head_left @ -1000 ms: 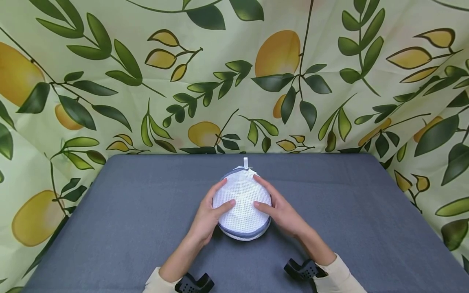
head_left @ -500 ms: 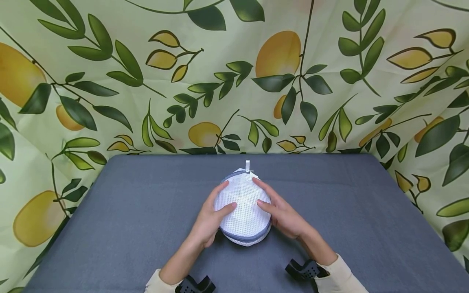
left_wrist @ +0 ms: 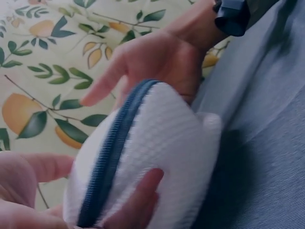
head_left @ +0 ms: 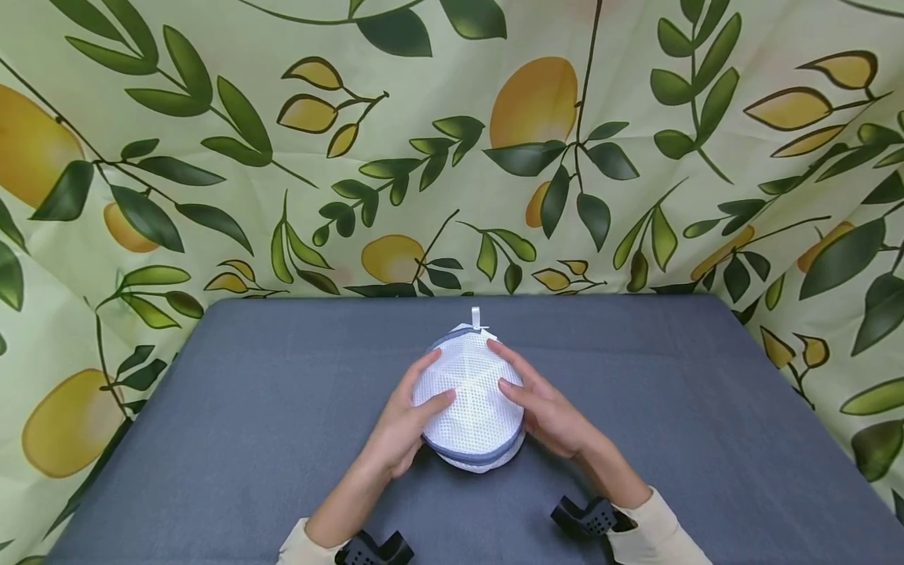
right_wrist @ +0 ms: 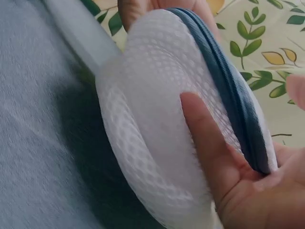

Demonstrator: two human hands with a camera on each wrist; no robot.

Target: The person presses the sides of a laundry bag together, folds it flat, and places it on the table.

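A round white mesh laundry bag [head_left: 469,416] with a blue-grey zipper band [left_wrist: 112,152] is held between both hands over the middle of the table. My left hand [head_left: 399,420] grips its left side, thumb on the top face and fingers round the edge. On the opposite side my right hand [head_left: 554,416] grips it the same way. In the right wrist view, a finger [right_wrist: 205,138] presses into the puffy mesh underside, beside the zipper band. A small white loop tab [head_left: 476,318] sticks up from the bag's far end.
The table [head_left: 282,377] has a blue-grey cloth cover. Behind it and at both sides hangs a curtain [head_left: 424,188] printed with yellow fruit and green leaves. Black camera mounts [head_left: 582,518] sit at both wrists, by the cream sleeves [head_left: 660,534].
Over the last second the bag has shifted slightly toward me and tipped a little. My right thumb has slid a short way toward the bag's right edge; both hands keep their hold.
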